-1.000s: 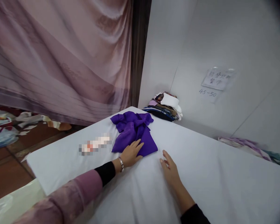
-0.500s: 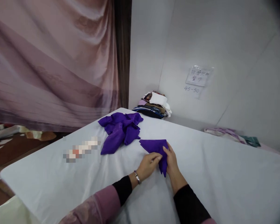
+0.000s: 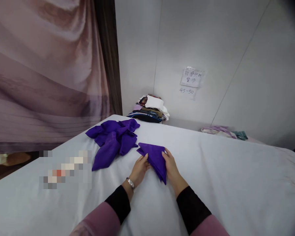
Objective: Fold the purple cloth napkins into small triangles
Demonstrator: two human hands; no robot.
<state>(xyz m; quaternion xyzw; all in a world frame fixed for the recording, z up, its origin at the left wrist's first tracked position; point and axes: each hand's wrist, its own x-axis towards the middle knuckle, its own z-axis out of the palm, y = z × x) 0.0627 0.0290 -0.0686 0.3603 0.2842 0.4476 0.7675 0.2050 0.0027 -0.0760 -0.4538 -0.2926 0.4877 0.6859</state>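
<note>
A purple cloth napkin [image 3: 154,158], folded into a layered triangle, is held between both hands just above the white-covered table [image 3: 211,183]. My left hand [image 3: 139,168] pinches its lower left edge, thumb on top and fingers underneath. My right hand [image 3: 171,165] grips the right edge, with the thumb over the front near the upper right corner. One pointed end hangs down between the hands; another points to the upper left. To the left lies a loose heap of crumpled purple napkins [image 3: 113,137], close to the held napkin's left tip.
A pixelated patch [image 3: 66,168] covers something on the table's left side. Behind the far edge sits a pile of folded clothes [image 3: 148,109], with more lilac and green cloth [image 3: 221,131] to its right. A pink curtain [image 3: 44,72] hangs at left; a handwritten sign [image 3: 191,77] is on the wall.
The left hand has gone from the napkin's front face to its lower left edge. The napkin now shows a fuller, neater triangle. The view has turned to the right.
</note>
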